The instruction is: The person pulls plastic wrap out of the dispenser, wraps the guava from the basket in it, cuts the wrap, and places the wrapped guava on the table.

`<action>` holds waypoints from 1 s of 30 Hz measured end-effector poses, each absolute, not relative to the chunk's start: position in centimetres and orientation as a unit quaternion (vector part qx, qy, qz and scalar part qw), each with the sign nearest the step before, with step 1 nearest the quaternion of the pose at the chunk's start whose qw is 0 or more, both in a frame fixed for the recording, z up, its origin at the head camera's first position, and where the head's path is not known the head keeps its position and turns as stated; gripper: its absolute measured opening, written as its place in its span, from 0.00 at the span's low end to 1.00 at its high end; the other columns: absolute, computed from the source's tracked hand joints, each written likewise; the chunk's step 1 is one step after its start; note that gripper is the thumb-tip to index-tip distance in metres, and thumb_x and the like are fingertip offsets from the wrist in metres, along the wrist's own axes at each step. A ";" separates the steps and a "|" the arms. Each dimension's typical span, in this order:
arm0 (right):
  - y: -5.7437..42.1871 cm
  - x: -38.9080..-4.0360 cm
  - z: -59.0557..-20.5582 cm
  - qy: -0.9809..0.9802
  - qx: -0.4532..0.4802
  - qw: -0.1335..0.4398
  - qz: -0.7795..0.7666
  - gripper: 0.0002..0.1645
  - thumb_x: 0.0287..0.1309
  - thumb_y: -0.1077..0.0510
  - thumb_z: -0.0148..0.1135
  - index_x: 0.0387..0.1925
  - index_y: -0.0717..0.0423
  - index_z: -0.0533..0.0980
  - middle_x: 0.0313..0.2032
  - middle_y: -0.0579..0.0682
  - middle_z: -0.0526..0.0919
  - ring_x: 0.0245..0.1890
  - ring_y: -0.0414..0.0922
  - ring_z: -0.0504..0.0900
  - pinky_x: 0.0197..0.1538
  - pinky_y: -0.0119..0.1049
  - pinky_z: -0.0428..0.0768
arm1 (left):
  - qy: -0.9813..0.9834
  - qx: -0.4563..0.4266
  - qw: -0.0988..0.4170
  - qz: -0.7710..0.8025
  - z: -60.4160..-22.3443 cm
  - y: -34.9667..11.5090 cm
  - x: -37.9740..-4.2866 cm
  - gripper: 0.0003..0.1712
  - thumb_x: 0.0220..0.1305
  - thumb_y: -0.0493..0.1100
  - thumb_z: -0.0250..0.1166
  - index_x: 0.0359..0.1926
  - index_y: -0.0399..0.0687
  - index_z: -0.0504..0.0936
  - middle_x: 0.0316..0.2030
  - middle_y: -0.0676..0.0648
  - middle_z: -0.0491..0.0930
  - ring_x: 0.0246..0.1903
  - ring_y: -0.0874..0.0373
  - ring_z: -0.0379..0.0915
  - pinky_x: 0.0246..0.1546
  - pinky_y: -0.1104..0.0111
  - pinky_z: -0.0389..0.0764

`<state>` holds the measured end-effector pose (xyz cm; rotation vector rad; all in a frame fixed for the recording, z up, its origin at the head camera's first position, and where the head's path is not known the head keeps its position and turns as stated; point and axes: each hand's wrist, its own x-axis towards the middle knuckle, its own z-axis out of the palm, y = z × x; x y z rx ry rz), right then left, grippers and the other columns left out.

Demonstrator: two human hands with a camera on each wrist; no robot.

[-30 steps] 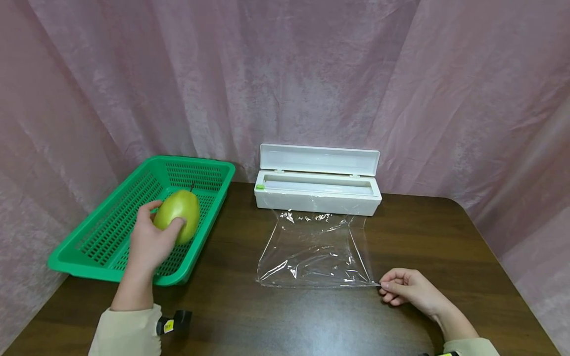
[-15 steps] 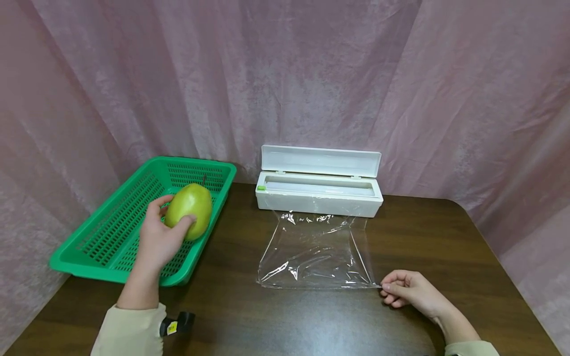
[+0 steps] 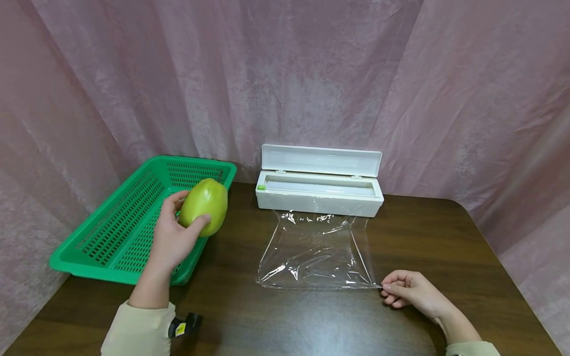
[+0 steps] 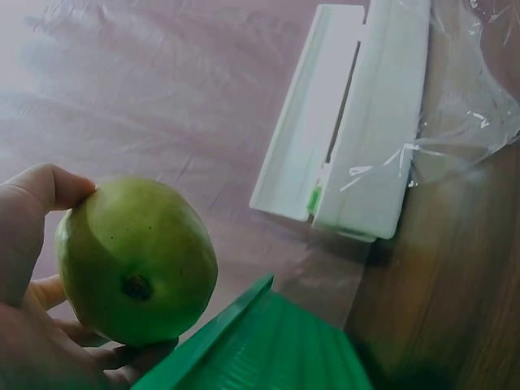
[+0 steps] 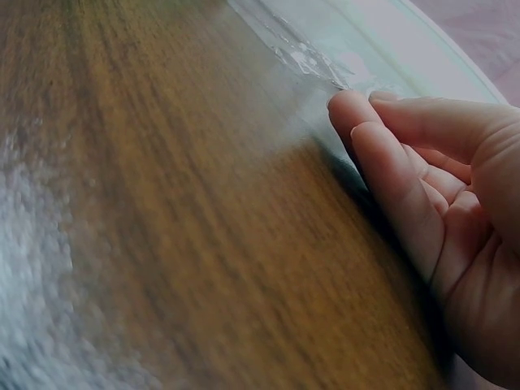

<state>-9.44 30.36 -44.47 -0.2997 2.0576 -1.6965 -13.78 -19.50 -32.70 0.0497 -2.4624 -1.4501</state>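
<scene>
Whole backdrop is a pink curtain (image 3: 285, 74) — kind of a crushed, velvety fabric hanging in big loose folds, wrapping around the left and right sides too. It comes right down behind the table (image 3: 445, 232), which is dark brown wood with a visible grain and a rounded far right corner. Light is soft and even — there's a pale sheen on the tabletop near the front edge, and only faint shadows. Can't see any floor, windows or bare wall, just the fabric everywhere.

Glossy clear film (image 3: 313, 257), wood-grain table (image 3: 445, 237)
</scene>
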 end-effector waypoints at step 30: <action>30.4 -9.5 -44.5 0.749 -0.102 0.227 -0.614 0.12 0.64 0.62 0.55 0.41 0.70 0.73 0.32 0.45 0.85 0.31 0.39 0.85 0.34 0.34 0.84 | -0.852 -0.034 0.129 -0.506 -34.1 -15.9 -15.2 0.42 0.55 0.42 0.68 0.67 0.48 0.57 0.59 0.40 0.66 0.48 0.44 0.70 0.43 0.52 0.76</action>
